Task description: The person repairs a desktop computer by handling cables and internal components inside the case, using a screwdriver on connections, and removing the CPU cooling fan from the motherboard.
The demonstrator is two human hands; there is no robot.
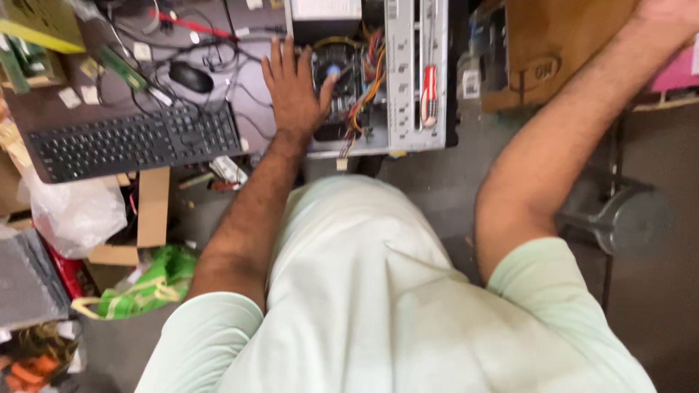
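An open computer case (408, 80) lies on the desk with its fan, coloured wires and metal drive bay showing. My left hand (293, 91) rests flat with fingers spread on the case's left edge, its thumb toward the round cooling fan (333, 62); it holds nothing. My right arm reaches up and to the right, and only the wrist and heel of my right hand (666, 14) show at the top right corner, above a brown cardboard box (542, 54). Its fingers are out of the picture.
A black keyboard (131, 142) and a black mouse (191, 76) lie left of the case among cables. Cardboard pieces (149, 207), a clear plastic bag (73, 211) and a green bag (156, 284) sit below. A metal stool (633, 218) stands at right.
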